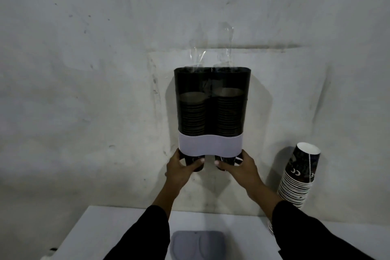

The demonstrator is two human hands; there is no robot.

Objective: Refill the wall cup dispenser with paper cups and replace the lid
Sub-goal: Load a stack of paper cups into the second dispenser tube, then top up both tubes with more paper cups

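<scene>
Both hands are up under the dispenser: the left hand (179,168) wraps thumb and fingers around the bottom cup (195,162) poking out of the left chute, and the right hand (238,167) pinches the bottom cup (225,161) of the right chute the same way, each one closed on its cup. Directly above the grips sits the pale band (210,143) of the wall cup dispenser (211,99), and above that two dark stacks of paper cups show through its smoked body, the right stack a touch taller, both short of the open top. Clear plastic wrap (211,53) sticks up out of that top. These paper cups look light and easily crushed, so a gentle hold low on the wall, near the stiffer base, seems wisest; squeezing near a rim would likely dent it. Off to the right of the right hand, a spare stack of printed cups (298,177) leans against the wall. Below the wrists, the grey lid (197,245) lies on the white table (105,228), not yet replaced. Behind everything, a scuffed, stained grey wall (84,69).
</scene>
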